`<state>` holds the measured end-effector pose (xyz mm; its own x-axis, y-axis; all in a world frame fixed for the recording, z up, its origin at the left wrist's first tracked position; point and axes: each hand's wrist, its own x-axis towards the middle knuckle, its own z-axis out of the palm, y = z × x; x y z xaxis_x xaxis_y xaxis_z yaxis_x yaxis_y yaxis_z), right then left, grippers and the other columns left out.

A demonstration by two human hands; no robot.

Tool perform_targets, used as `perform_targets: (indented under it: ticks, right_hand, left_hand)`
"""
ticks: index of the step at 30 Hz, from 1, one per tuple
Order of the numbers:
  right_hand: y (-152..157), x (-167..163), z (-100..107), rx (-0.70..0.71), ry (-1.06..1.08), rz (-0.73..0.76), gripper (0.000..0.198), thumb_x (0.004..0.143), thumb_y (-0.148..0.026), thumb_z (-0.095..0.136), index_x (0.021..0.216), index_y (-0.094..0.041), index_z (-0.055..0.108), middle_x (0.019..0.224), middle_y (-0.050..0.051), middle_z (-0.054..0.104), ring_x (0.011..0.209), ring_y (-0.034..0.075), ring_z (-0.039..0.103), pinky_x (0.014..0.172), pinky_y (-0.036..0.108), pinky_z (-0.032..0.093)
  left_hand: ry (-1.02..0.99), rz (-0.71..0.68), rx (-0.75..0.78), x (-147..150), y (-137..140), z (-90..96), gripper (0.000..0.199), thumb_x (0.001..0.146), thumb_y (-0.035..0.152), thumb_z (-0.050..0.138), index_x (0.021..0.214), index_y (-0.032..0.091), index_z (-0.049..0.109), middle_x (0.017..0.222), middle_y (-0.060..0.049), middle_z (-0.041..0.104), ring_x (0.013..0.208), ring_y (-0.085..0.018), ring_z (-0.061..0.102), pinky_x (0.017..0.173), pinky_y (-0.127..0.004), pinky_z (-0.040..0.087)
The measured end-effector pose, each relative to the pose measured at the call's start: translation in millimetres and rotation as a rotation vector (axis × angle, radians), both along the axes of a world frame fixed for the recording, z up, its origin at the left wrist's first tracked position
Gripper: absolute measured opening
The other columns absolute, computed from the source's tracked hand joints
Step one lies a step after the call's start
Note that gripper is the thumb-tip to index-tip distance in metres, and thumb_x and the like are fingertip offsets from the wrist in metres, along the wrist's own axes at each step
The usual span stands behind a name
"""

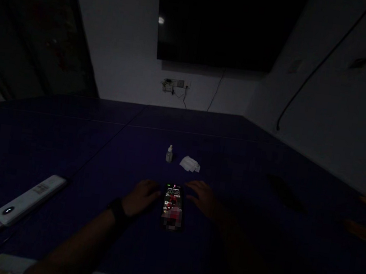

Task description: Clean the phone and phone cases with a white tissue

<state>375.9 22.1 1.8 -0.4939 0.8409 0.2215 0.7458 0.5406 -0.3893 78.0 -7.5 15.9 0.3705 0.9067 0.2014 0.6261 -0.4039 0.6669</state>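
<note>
A smartphone point(173, 205) lies on the dark blue surface point(134, 148) with its screen lit, showing a clock that reads 20:38. My left hand point(141, 196), with a dark band on the wrist, rests just left of the phone, thumb apart from the fingers and nothing held. On the other side, my right hand point(203, 198) lies with its fingers parted close to the phone's upper right edge, also holding nothing. Beyond the phone stand a small dropper bottle point(169, 154) and, to its right, some folded white tissue point(190, 164).
A white power strip-like device point(30, 200) with a lit round spot and a cable lies at the left. Dim flat objects point(285, 193) lie to the right. A large dark screen point(227, 26) hangs on the far wall above a socket point(180, 83) with cords. The room is very dark.
</note>
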Motion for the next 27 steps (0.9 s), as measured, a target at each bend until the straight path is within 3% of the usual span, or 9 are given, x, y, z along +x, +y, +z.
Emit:
perform_targets:
  ticks: [2,4,7,13,27]
  right_hand:
    - [3,-3,-2,-0.015,-0.012,0.007,0.044,0.095,-0.035,0.059,0.138,-0.026,0.058,0.138,0.011,0.061,0.126,0.030,0.052,0.105,0.049,0.038]
    - [4,-5,-3,-0.026,-0.024,0.016,0.045,0.096,-0.038,0.059,0.140,-0.029,0.056,0.140,0.010,0.060,0.128,0.031,0.050,0.106,0.051,0.036]
    - [4,-6,-2,-0.041,-0.052,0.022,0.044,0.097,-0.040,0.058,0.141,-0.034,0.055,0.142,0.008,0.058,0.129,0.031,0.047,0.106,0.052,0.034]
    - [4,-6,-3,-0.050,-0.064,0.015,0.044,0.096,-0.042,0.059,0.140,-0.036,0.056,0.142,0.008,0.058,0.128,0.032,0.046,0.103,0.054,0.033]
    - [13,-4,-7,-0.019,-0.062,0.010,0.041,0.093,-0.046,0.064,0.133,-0.039,0.062,0.137,0.006,0.062,0.123,0.033,0.049,0.098,0.052,0.036]
  left_hand:
    - [0.112,-0.056,0.006,1,-5,-5.5,0.084,0.079,0.077,0.060,0.139,0.017,0.056,0.151,-0.019,0.048,0.142,-0.040,0.040,0.117,-0.055,0.030]
    - [0.260,-0.127,0.016,2,-8,-11.5,0.111,0.068,0.085,0.063,0.151,0.016,0.039,0.161,-0.022,0.028,0.149,-0.044,0.023,0.119,-0.060,0.020]
    - [0.420,-0.213,0.069,3,-8,-18.7,0.126,0.065,0.091,0.059,0.158,0.014,0.023,0.163,-0.025,0.016,0.151,-0.045,0.015,0.120,-0.062,0.017]
    - [0.471,-0.266,0.108,5,-4,-23.7,0.130,0.064,0.090,0.061,0.159,0.013,0.018,0.163,-0.026,0.017,0.151,-0.045,0.016,0.119,-0.065,0.015]
    - [0.445,-0.250,0.060,9,-3,-16.5,0.128,0.061,0.086,0.067,0.157,0.014,0.024,0.162,-0.026,0.022,0.150,-0.044,0.021,0.118,-0.065,0.016]
